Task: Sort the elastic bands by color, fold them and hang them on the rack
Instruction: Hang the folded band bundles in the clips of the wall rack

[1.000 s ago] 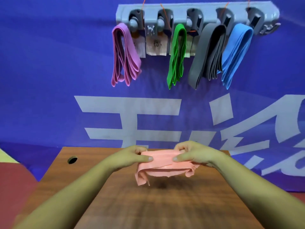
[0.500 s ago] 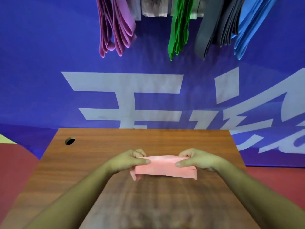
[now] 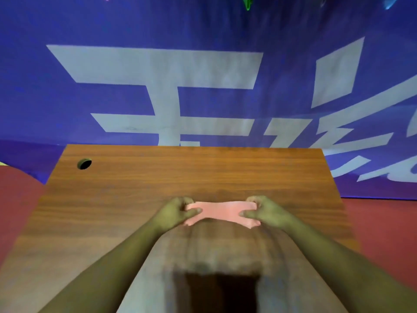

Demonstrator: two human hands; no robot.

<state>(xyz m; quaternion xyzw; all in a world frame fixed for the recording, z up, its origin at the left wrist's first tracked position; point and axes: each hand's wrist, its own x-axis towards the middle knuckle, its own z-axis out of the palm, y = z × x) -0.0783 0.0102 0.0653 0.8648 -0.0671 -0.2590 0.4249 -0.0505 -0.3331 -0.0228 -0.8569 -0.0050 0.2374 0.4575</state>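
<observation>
Here, left hand (image 3: 174, 211) and right hand (image 3: 267, 211) are pinching the folded pink band (image 3: 222, 211), lying lengthwise left-to-right, parallel to the desk's (image 3: 135, 188) near edge.

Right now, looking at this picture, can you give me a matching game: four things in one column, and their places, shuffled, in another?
Things:
1. salmon band
2. round hole
3. green band tip
4. right hand

Places:
A. far left of the wooden table
B. gripping the band's right end
C. top edge of the view, against the blue banner
D. stretched over the table, with the left hand gripping its other end

Pairs: 1-D, 2-A, 3-C, 4-B.
</observation>
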